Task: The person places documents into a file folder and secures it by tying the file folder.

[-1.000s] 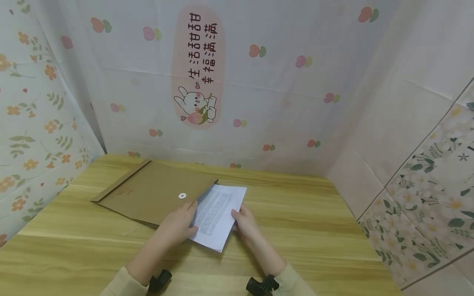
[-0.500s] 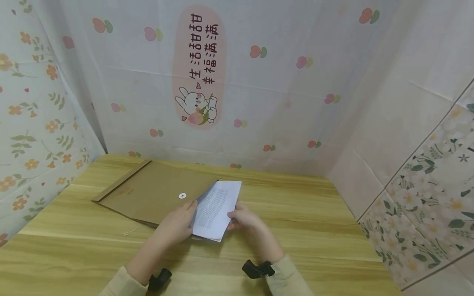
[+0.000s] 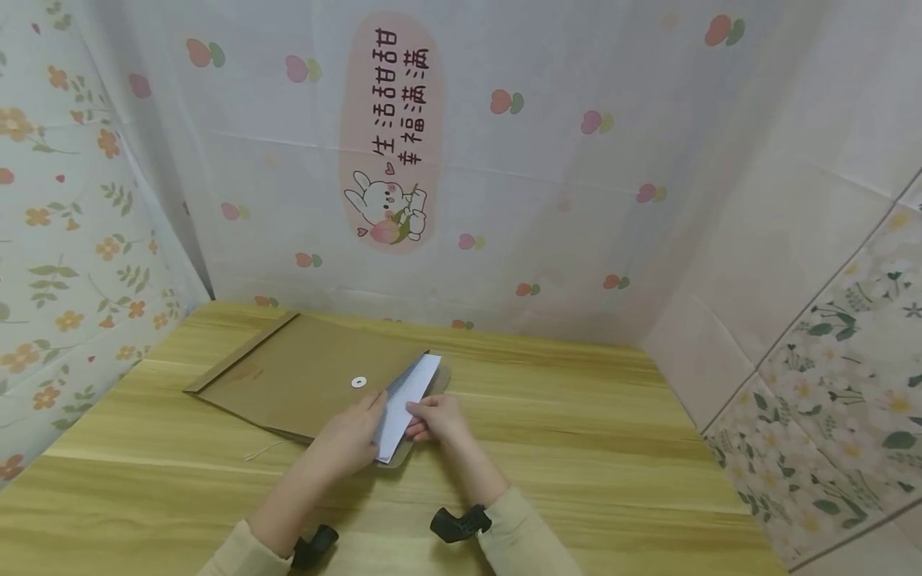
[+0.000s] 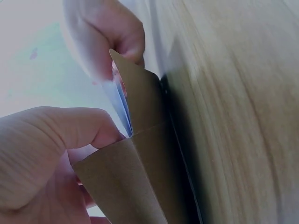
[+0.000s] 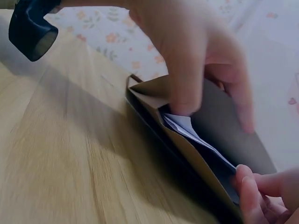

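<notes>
Angling inward, left hand point(image 3: 347, 436) gripping the envelope point(image 3: 306, 364), right hand point(image 3: 438, 418) pinching the papers point(image 3: 394, 422)

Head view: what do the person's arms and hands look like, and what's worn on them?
The left sleeve and right sleeve are plain cream. Each arm also bears a dark, angular device. The left hand and right hand are bare, without gloves.

a wood-grained table point(image 3: 612, 456) is backed by a pale hanging point(image 3: 555, 184) printed with small fruits; on it a rabbit point(image 3: 376, 200) and dark lettering point(image 3: 385, 78) are framed by a pink oval point(image 3: 356, 120). the left side is lined with orange-flowered cloth point(image 3: 72, 248), the right with a blossom-patterned panel point(image 3: 843, 400).
</notes>
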`<action>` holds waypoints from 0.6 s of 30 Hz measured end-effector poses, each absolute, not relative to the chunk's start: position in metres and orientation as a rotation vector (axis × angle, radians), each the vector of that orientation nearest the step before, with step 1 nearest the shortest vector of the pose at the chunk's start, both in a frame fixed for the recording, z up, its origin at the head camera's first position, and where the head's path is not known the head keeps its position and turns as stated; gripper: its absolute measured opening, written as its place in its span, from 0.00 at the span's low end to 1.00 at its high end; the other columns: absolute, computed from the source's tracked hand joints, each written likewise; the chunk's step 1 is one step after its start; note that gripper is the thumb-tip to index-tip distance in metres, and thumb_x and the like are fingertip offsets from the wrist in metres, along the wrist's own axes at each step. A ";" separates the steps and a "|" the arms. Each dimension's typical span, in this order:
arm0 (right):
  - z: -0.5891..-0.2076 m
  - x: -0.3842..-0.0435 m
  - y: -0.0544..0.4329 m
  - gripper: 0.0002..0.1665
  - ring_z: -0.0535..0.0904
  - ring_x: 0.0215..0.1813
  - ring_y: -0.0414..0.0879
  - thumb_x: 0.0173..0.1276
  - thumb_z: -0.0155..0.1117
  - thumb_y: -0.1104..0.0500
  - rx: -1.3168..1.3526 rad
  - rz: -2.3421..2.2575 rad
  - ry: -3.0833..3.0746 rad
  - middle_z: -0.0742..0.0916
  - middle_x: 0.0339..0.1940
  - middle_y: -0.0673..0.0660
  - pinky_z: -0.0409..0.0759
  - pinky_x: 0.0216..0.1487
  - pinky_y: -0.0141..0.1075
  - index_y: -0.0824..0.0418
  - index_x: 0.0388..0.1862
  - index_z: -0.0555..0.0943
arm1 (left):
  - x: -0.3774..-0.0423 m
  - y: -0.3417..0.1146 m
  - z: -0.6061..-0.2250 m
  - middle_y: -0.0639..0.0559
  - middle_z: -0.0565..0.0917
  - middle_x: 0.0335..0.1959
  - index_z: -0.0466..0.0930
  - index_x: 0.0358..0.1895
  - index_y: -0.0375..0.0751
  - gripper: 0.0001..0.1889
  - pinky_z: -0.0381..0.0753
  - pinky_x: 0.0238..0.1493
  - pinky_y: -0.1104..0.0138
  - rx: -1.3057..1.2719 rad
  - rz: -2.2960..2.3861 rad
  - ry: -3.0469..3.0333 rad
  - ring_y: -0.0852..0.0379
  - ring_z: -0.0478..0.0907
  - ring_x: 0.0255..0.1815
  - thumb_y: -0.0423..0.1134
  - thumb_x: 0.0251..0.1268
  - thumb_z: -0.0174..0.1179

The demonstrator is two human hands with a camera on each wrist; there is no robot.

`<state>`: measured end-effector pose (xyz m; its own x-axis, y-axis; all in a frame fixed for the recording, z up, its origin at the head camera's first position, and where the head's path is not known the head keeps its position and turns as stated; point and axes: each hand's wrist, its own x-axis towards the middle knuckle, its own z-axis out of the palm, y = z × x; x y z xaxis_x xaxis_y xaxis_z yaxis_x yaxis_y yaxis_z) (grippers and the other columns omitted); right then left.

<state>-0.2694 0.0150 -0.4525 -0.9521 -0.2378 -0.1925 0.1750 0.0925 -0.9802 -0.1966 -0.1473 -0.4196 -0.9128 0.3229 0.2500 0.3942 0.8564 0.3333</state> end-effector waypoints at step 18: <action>-0.453 -0.283 -0.020 0.12 0.82 0.20 0.40 0.66 0.54 0.74 0.064 -2.047 1.819 0.84 0.20 0.57 0.83 0.32 0.32 0.82 0.45 0.77 | -0.196 -0.146 -0.418 0.27 0.68 0.62 0.64 0.62 0.17 0.37 0.72 0.57 0.47 -0.592 -0.583 -2.869 0.35 0.69 0.60 0.24 0.44 0.66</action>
<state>-0.2831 -0.0200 -0.4527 -0.9189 -0.2633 -0.2936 0.3225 -0.0732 -0.9437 -0.1958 -0.1460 -0.4178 -0.9100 0.3484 0.2247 0.4085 0.8461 0.3424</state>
